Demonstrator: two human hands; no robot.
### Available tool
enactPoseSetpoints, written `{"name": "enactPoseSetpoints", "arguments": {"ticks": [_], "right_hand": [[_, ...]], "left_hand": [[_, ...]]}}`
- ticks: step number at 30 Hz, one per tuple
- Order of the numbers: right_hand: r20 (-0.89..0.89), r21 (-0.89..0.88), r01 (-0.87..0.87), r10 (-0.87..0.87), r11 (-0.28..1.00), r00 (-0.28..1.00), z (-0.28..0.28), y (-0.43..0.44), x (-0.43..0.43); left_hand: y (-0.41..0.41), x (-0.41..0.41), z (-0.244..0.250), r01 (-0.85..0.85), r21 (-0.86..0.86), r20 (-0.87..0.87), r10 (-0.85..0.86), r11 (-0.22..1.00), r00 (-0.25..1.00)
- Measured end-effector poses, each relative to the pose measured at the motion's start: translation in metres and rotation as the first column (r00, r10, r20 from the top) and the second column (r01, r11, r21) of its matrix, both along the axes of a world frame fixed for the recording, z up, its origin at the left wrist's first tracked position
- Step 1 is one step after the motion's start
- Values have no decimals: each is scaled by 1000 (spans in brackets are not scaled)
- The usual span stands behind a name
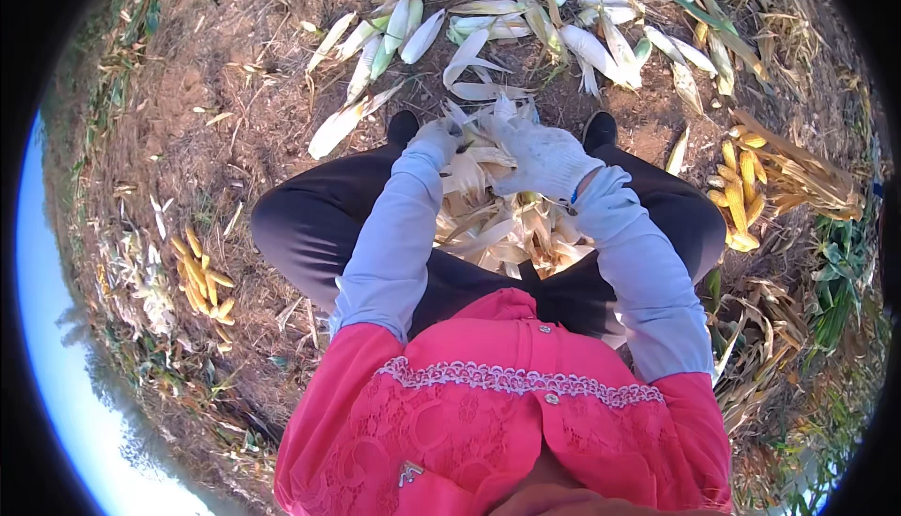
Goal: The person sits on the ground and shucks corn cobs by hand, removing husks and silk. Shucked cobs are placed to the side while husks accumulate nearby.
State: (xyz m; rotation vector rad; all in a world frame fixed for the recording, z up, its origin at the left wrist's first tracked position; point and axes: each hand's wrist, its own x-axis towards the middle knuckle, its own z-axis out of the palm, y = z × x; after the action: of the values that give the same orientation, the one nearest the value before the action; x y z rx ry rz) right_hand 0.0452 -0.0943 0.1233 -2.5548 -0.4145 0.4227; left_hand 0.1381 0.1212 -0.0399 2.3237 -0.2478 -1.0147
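Note:
Both my hands wear white knit gloves and meet between my knees. My left hand (435,138) is curled on pale corn husk (486,155), with a small dark tip showing by its fingers. My right hand (545,157) grips the same bundle from the other side, its fingers partly covered by husk leaves. Whether an ear is inside the bundle is hidden. Beneath my hands lies a heap of stripped dry husks (507,234) between my legs. Just beyond my hands, a loose curled husk (468,69) rests on the soil.
Several unhusked corn ears (591,48) lie spread on the ground ahead. Bare yellow cobs form one pile (738,192) at right, beside dry stalk leaves (809,164), and another pile (200,273) at left. My shoes (600,129) flank the husks. Green plants (838,290) grow at far right.

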Motion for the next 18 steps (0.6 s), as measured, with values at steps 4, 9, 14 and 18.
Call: {"name": "enactPoseSetpoints", "arguments": {"ticks": [4, 9, 14, 18], "right_hand": [[-357, -98, -382, 326, 919, 876, -9, 4, 13], [-231, -137, -326, 290, 936, 929, -26, 18, 15], [-172, -90, -290, 272, 953, 947, -25, 30, 32], [-270, -62, -306, 280, 950, 921, -36, 33, 32]], "left_hand": [[43, 22, -92, -163, 458, 216, 69, 874, 974], [83, 76, -94, -469, 390, 113, 464, 793, 879], [124, 121, -113, -432, 544, 179, 404, 719, 897], [162, 153, -139, -436, 517, 186, 400, 737, 897]]}}
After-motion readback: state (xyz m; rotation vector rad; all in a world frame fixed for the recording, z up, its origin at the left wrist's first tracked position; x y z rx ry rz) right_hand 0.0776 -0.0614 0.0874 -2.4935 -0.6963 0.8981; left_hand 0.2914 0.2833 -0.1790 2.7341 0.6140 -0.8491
